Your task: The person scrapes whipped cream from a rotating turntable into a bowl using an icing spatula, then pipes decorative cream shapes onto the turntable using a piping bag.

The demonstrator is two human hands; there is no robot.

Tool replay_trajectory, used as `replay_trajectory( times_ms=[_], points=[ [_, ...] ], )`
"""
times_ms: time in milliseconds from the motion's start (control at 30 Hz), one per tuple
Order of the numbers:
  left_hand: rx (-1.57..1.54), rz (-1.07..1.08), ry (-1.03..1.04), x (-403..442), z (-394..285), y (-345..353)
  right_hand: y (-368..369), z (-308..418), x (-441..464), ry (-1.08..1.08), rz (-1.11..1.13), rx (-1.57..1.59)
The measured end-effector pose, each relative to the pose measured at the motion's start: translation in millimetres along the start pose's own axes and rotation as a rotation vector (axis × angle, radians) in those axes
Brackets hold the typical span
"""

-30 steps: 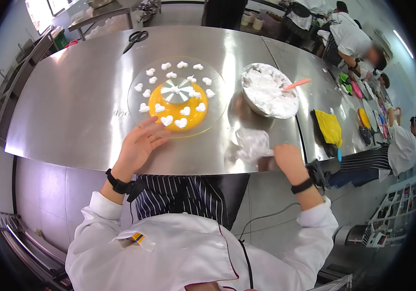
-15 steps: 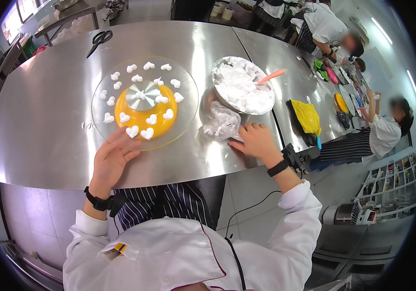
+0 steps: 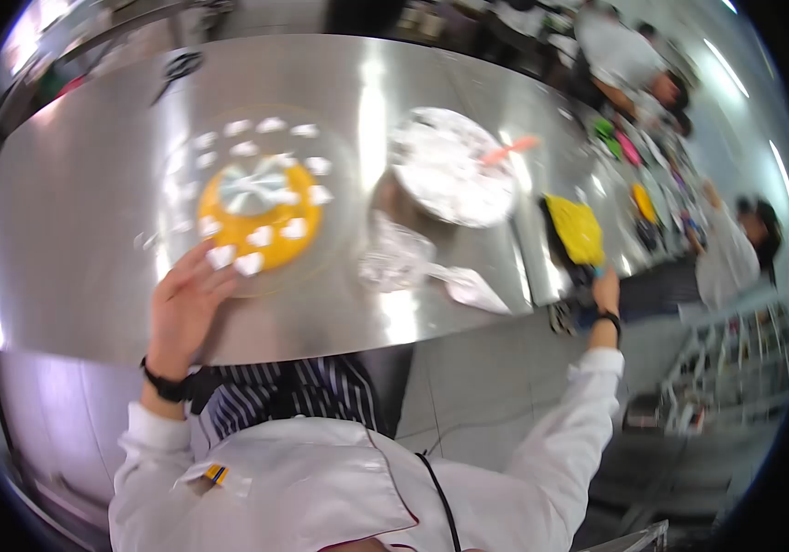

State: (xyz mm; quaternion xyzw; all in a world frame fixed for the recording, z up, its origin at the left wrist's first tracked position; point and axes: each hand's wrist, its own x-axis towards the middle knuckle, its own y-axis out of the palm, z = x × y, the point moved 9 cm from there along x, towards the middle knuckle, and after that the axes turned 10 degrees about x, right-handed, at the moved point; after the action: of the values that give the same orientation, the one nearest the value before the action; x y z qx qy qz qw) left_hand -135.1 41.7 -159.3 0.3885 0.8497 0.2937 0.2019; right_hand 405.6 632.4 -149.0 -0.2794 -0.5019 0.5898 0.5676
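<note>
Cream hearts (image 3: 261, 236) sat finished on the clear plate (image 3: 337, 216), with bare room left around them. The left hand (image 3: 190, 294), fingers loosely spread, was at its near edge. The cream bag (image 3: 396, 258) lay untouched. The right hand (image 3: 607, 293) was by the yellow cloth (image 3: 575, 230), too blurry to tell its grip.

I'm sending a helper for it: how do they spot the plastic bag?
On the steel table, find the bowl heaped with white cream. Between it and the near edge lies the plastic bag, its pale tail pointing right. Unlike the yellow cloth farther right, it's whitish and translucent.
</note>
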Motion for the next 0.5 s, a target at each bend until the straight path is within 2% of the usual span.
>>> replay_trajectory(
  times_ms=[33,67,133,167,200,233,300,367,433,500],
  points=[
    [0.005,0.023,-0.011,2.8,-1.8,-4.8,14.2,4.0,2.1,-0.074,0.068,0.145],
    [0.019,0.037,-0.011,3.1,-5.5,-4.1,35.9,-17.0,18.7,-0.103,0.145,0.070],
    [0.034,0.018,-0.010,-2.3,-10.9,-1.7,40.3,-21.9,31.6,-0.155,0.163,0.061],
    [0.028,0.027,-0.017,-2.7,-10.2,2.0,33.9,-13.4,28.7,-0.139,0.132,-0.060],
    [0.022,0.043,-0.025,-3.0,-9.3,5.9,37.5,-13.7,30.7,-0.129,0.196,-0.127],
    [0.024,0.031,-0.018,-2.8,-9.9,6.9,29.9,-19.3,32.1,-0.095,0.138,-0.182],
    [-0.011,0.034,-0.028,-3.1,-7.8,8.2,6.6,-34.1,34.0,0.046,0.093,-0.278],
    [-0.019,0.048,-0.026,-1.6,-5.8,5.0,-20.8,-73.2,40.5,0.111,-0.086,-0.206],
    [-0.028,0.070,-0.028,-0.9,-5.6,5.0,-69.5,-65.1,19.6,0.181,-0.218,-0.130],
    [-0.013,0.108,-0.016,-0.4,-7.9,7.7,-125.9,-54.1,-4.3,-0.089,-0.553,0.063]
  ],
)
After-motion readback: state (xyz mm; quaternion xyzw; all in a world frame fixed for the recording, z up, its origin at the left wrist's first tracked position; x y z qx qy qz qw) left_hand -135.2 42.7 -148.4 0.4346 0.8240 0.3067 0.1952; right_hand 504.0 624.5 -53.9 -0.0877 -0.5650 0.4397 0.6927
